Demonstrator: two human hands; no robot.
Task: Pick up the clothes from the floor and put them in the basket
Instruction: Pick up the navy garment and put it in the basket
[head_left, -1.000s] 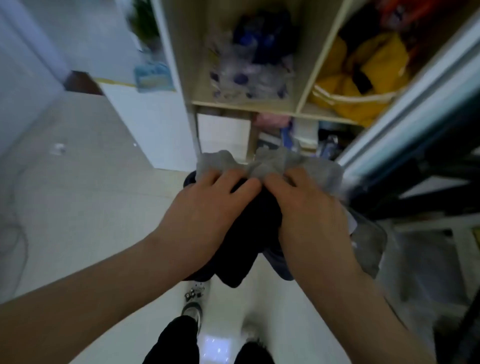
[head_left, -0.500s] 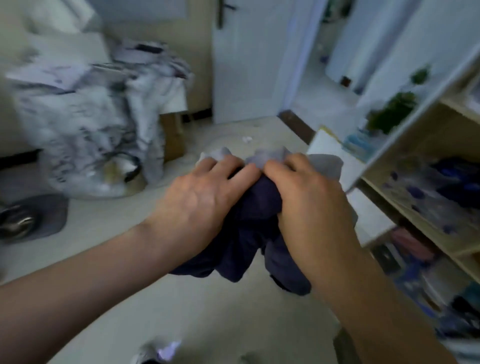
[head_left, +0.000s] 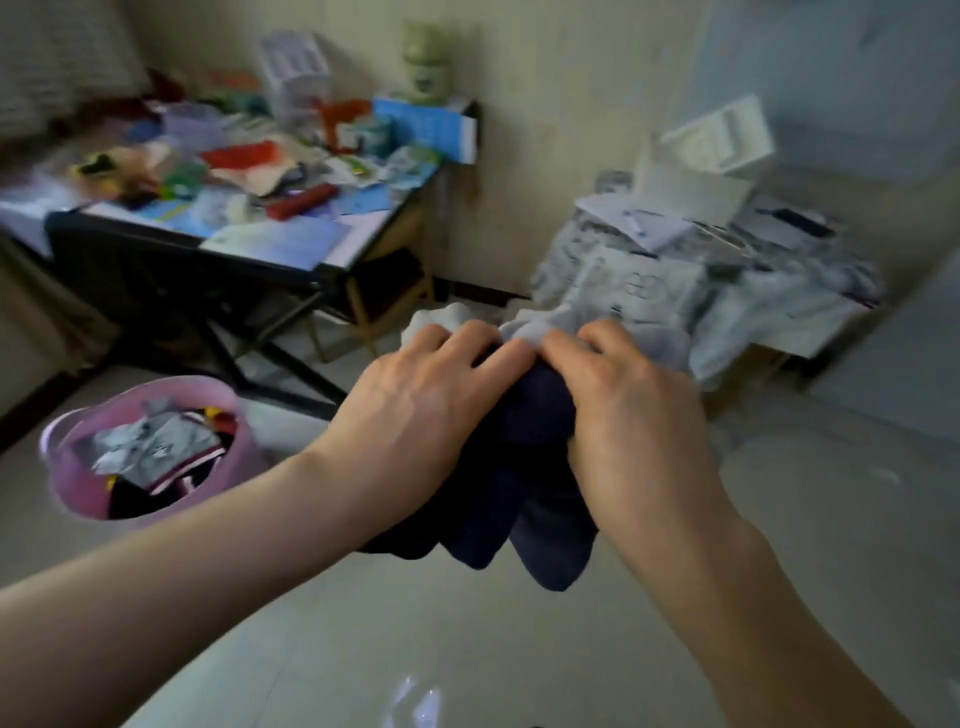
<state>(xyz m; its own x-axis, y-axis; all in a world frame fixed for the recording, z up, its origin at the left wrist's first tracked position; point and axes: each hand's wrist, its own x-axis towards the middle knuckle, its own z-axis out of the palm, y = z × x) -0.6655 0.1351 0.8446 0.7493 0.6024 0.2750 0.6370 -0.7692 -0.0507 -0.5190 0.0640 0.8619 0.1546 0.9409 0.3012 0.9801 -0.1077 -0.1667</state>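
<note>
A bundle of clothes (head_left: 511, 499), dark navy below and light grey on top, hangs in mid-air in front of me. My left hand (head_left: 415, 410) grips its left side and my right hand (head_left: 631, 410) grips its right side, fingertips nearly meeting on top. The pink basket (head_left: 65, 478) stands on the floor at the left, below and left of the bundle, with several clothes inside. Most of the bundle's top is hidden under my fingers.
A dark folding table (head_left: 171, 260) heaped with papers and packets stands behind the basket. At the right back, a low table (head_left: 810, 338) carries a patterned cloth and white boxes. Pale tiled floor (head_left: 467, 639) spreads below my arms.
My view has swung left from the shelf and door to the cluttered table, and the pink basket has come into sight. Both hands keep the same hold on the bundle.
</note>
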